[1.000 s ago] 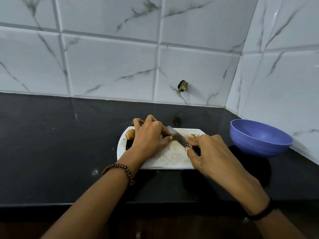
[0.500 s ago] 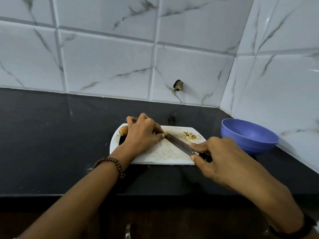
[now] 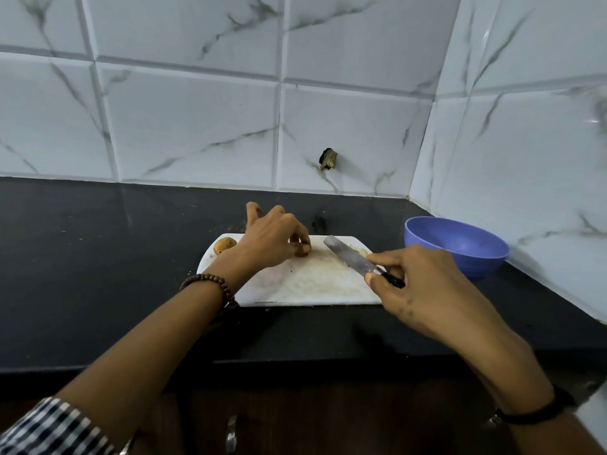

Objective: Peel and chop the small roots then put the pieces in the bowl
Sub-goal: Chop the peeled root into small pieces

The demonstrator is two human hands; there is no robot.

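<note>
On the bench the board lies before me, with the bowl off its right end. My right hand grips the knife, blade slanting up-left toward a root stub pinched under my left hand, the nearer one (stub too covered to judge its axis). A whole root lies crosswise at the board's far-left corner. Cut pieces sit beside the blade.

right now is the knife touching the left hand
Apart. The head view shows a strip of bare board between the knife tip and the left hand fingertips.
</note>
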